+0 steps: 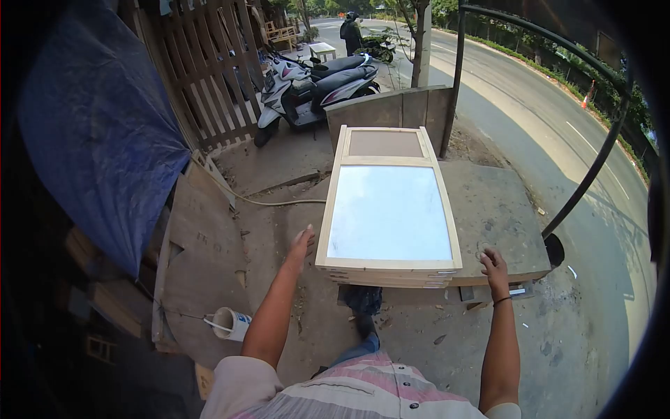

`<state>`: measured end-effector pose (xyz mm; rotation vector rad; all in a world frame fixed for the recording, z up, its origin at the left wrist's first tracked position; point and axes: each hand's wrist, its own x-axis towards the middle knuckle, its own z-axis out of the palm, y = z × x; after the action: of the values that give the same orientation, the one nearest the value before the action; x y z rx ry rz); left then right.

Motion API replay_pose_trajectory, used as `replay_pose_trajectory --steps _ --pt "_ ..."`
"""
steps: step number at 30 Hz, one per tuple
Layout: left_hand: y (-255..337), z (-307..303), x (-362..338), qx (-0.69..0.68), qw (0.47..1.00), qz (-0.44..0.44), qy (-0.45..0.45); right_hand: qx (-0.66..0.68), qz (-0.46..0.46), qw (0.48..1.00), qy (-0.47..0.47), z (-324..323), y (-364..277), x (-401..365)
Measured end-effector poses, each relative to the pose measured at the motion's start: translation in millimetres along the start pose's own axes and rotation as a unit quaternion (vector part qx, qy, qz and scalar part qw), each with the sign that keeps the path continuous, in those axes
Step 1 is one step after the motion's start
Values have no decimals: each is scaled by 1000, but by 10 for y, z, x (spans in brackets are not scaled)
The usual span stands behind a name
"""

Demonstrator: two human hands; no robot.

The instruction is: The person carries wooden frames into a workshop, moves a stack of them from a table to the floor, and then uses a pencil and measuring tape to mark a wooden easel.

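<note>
A stack of pale wooden frames (388, 265) stands in front of me, its near edge showing several layers. The top frame holds a large bright panel (389, 213) that looks like a mirror or glass reflecting the sky, and a smaller brown panel (385, 144) at the far end. My left hand (303, 243) is just left of the stack's near corner, fingers stretched out, apart from the wood. To the right of the stack, my right hand (494, 265) hangs over a grey board with its fingers apart and slightly bent. Neither hand holds anything.
The grey board (488, 209) lies right of the stack. A white bucket (232, 324) stands at lower left, near a leaning board (199, 258) and a blue tarp (105, 126). Behind are a parked scooter (314, 91), a slatted fence (202, 70) and a person (350, 33); a road runs right.
</note>
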<state>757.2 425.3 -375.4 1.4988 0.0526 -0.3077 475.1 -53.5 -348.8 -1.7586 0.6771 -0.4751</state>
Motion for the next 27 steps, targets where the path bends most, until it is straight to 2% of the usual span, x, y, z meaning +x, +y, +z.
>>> replay_pose_trajectory --steps 2,3,4,5,6,7,8,10,11,15,17,23,27 --pt "233 246 176 48 996 -30 -64 -28 -44 999 -5 447 -162 611" --pt "212 320 380 -4 992 -52 -115 -57 -69 996 -5 647 -144 923" --pt "131 375 555 -55 982 -77 -165 -57 -24 998 -19 802 -273 1107" --pt "116 440 634 -60 982 -72 -162 -58 24 997 -36 973 -403 1224" --pt "143 514 681 -50 980 -79 -173 -60 17 997 -39 1112 -490 1314" --pt "166 560 737 -37 978 -87 -184 -6 67 993 -92 1234 -544 1356" --pt "174 577 793 -39 979 -83 -181 47 118 981 -144 1290 -570 1410" --pt "167 559 844 -62 971 -156 -167 72 139 975 -156 1298 -555 1491" --pt "175 554 857 -61 972 -156 -163 100 164 968 -162 1316 -528 1499" --pt "221 618 856 -101 960 -182 -188 126 153 965 -169 1320 -427 1598" --pt "284 655 882 -121 957 -183 -192 169 222 944 -175 1332 -347 1730" --pt "382 745 885 -95 953 -223 -183 158 200 949 -188 1269 -420 1741" --pt "602 837 765 -63 959 -231 -153 197 177 941 -211 1219 -314 1835"
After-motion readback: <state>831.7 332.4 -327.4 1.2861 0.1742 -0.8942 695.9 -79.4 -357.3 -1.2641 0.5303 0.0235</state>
